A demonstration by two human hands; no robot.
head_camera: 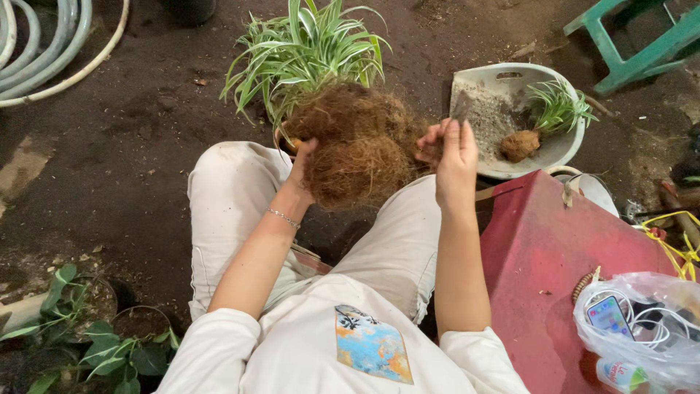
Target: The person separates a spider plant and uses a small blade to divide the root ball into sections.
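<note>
Landmark: we place everything relative to the spider plant (310, 47), whose striped leaves rise above a ball of brown coconut fibre (357, 142) held over our lap.
Left hand (301, 166): closed against the near-left side of the fibre ball, below the leaves, fingers curled into the fibre and bearing the plant's weight.
Right hand (453, 149): at the right of the fibre ball, fingers loosely bent and pinching a tuft at its edge; how firmly, we cannot tell.
Step in hand: we judge the fibre wrapping is being shaped or teased around the root ball.
Next move: it likely calls for the supporting hand to hold steady while the other works round the ball, gently, so roots do not tear.
Basin (561, 142): right of the plant, pale, holding sandy soil and a smaller plantlet (554, 109) with its own root clump.
Red box (554, 255): right of and nearer than the plant.
Hose (44, 44): far left of the plant, coiled on the earth floor.
</note>
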